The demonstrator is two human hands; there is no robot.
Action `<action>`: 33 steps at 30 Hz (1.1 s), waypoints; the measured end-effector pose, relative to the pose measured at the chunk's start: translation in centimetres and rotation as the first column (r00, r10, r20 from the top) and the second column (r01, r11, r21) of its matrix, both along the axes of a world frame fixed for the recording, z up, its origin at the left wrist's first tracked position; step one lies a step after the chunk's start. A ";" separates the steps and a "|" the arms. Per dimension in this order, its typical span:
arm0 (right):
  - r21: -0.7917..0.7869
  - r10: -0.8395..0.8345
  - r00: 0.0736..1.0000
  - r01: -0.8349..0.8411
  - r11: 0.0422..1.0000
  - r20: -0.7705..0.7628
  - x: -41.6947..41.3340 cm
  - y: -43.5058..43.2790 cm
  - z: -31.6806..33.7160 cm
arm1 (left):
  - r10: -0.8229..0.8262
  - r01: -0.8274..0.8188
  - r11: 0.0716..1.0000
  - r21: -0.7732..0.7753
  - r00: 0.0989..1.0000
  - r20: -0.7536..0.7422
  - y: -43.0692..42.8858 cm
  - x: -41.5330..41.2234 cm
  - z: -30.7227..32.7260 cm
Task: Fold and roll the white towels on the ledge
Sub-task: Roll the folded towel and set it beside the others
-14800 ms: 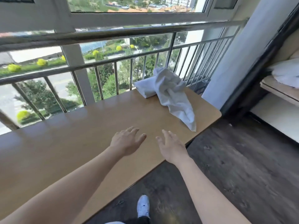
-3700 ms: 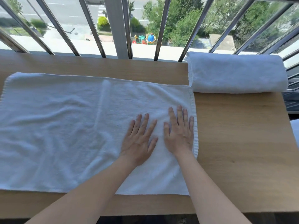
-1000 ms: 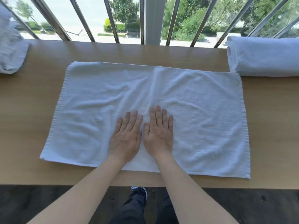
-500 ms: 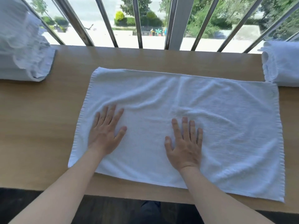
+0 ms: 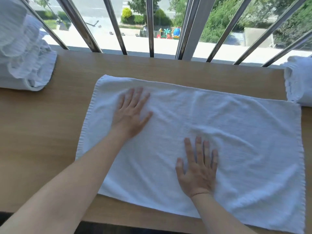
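A white towel (image 5: 236,141) lies spread flat on the wooden ledge (image 5: 42,132), with soft wrinkles across its middle. My left hand (image 5: 131,114) presses flat on the towel's far left part, fingers straight and spread. My right hand (image 5: 197,168) lies flat on the towel near its front middle, fingers straight. A rolled white towel (image 5: 298,81) sits at the ledge's far right, touching the spread towel's corner. A loosely bunched white towel (image 5: 23,53) rests at the far left.
Metal railing bars (image 5: 150,26) run along the ledge's back edge, with a street and trees far below. Bare wood shows between the spread towel and the bunched towel on the left. The ledge's front edge (image 5: 118,222) drops to a dark floor.
My left hand has slid away from me toward the towel's far left corner. My right hand has stayed flat near the front middle. The view has shifted slightly left.
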State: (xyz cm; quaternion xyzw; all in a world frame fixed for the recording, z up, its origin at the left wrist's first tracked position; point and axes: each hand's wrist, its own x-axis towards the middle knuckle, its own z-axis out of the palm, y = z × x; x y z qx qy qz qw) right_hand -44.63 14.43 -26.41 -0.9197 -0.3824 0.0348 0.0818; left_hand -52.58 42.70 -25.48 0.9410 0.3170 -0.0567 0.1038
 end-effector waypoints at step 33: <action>0.041 -0.009 0.999 0.012 0.999 -0.054 -0.5 0.2 0.7 | 0.085 -0.071 0.990 -0.126 0.990 0.111 -12.3 -11.4 0.1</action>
